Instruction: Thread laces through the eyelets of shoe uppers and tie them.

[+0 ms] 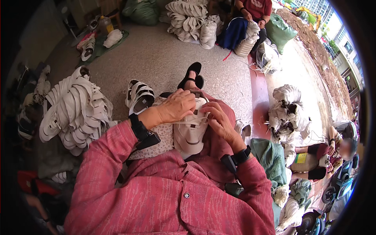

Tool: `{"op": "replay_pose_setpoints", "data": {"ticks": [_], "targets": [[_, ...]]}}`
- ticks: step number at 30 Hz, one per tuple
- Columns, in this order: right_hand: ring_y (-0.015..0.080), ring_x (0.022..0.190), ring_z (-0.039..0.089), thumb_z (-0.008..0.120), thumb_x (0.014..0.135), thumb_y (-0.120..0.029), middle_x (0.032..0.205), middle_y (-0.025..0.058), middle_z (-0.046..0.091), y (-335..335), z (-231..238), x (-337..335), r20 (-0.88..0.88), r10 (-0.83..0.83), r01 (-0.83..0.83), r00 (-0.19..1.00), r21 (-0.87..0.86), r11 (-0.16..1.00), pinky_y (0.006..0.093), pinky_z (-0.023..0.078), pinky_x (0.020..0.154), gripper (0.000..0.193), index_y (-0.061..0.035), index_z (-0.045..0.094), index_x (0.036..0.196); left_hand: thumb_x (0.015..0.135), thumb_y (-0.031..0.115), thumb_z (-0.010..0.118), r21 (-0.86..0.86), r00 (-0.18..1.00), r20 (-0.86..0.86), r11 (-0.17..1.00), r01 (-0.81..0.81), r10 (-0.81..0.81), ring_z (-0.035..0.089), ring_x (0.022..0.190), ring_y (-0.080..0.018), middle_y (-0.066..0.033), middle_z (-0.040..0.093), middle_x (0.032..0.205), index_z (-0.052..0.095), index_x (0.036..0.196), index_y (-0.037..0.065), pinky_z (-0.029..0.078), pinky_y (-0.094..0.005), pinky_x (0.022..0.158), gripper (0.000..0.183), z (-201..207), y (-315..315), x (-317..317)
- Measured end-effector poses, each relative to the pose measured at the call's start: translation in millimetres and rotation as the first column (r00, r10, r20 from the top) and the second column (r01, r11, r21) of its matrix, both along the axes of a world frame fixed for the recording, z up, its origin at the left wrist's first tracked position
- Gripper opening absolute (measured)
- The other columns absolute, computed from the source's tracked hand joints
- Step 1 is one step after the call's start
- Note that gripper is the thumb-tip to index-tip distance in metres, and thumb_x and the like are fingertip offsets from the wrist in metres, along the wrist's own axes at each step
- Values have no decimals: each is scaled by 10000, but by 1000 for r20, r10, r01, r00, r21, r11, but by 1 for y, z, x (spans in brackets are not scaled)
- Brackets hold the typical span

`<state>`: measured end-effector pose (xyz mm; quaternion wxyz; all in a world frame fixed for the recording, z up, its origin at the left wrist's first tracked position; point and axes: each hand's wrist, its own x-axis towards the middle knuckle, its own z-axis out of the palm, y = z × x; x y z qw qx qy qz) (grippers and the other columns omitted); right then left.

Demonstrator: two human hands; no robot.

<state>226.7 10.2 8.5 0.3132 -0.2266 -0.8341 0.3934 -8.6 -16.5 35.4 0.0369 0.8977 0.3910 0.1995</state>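
On my lap lies an off-white shoe upper, its rounded toe toward me and its ankle opening away from me. My left hand is closed over the opening's left side, fingers bent and pressed at the eyelet edge. From the right, my right hand pinches with thumb and forefinger at the eyelet rows, where a thin pale shoelace runs across the upper. The fingers partly hide the lace and its ends. Beneath the upper, a flower-patterned cloth covers part of my lap.
A large stack of white shoe uppers stands at my left, with a striped upper beside it. More bundled uppers lie at right, near a green sack. A seated co-worker handles a stack of uppers ahead.
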Motion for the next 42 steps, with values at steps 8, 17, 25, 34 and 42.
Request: {"op": "replay_pose_setpoints", "data": {"ticks": [8,17,25,34,42], "targets": [[309,929,541,480,888,-154,930,153,499,6,2,-15,84,11,-13,996,22,1000,352,439,809,185,-12,567,969,827,105,580,476,980,55,858,-194,191,538,828,-238,-70,498,846,534,797,76,424,-346,759,62,50,30,-17],[176,850,564,526,960,-134,1037,76,531,-25,-28,1,-215,-238,223,947,-91,971,289,463,765,170,-30,534,1095,950,230,573,-950,756,279,58,306,592,591,680,-72,-28,611,841,533,1190,90,491,-206,581,281,-19,-115,-23],[111,969,556,641,903,-156,1048,41,595,-120,-31,108,14,-445,371,895,-575,729,255,461,838,338,-59,540,1210,911,127,587,-786,372,439,150,600,818,628,782,-187,-123,571,1031,164,1477,144,526,-299,648,707,-35,-116,-25],[116,873,568,605,923,-348,953,22,628,-220,-34,252,628,-430,761,649,-511,400,273,467,786,380,-8,629,1091,853,56,643,-758,293,571,355,547,767,590,829,-144,-70,538,1055,143,1490,163,498,-274,689,817,-44,-109,-9],[335,909,622,605,864,-347,932,143,634,-252,-55,282,994,-99,595,53,48,802,437,490,773,312,-74,628,1013,856,51,644,-795,407,570,353,493,714,602,840,-146,-82,565,1040,107,1499,130,509,-264,722,842,-41,-108,0]]}}
